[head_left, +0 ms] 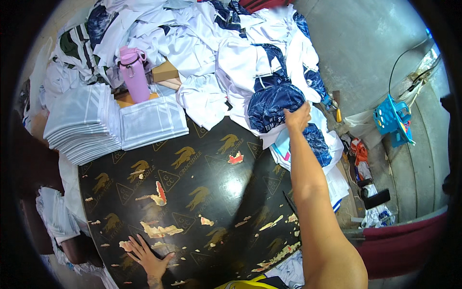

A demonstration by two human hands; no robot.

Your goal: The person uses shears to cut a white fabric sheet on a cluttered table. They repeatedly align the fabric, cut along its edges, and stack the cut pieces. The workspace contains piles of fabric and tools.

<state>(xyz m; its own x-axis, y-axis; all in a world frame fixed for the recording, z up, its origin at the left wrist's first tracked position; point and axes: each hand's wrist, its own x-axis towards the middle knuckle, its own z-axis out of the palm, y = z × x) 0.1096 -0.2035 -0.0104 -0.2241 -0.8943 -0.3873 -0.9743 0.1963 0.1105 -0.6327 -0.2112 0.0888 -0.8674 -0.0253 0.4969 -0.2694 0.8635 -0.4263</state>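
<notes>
My right arm reaches out to the far right of the black board-topped table. There my right hand is closed on the edge of a navy patterned garment with white parts, bunched on a pile of clothes. The garment partly hides its fingertips. Closer to me on the left, my left hand lies flat on the worn table top, its fingers spread and holding nothing. A tall stack of folded white garments stands at the table's far left, beside a lower folded stack.
A heap of loose white and navy clothes covers the far side. A pink bottle stands behind the folded stacks, near a small brown box. At the right, a blue plastic basket hangs by a grey wall. The table's coating is chipped.
</notes>
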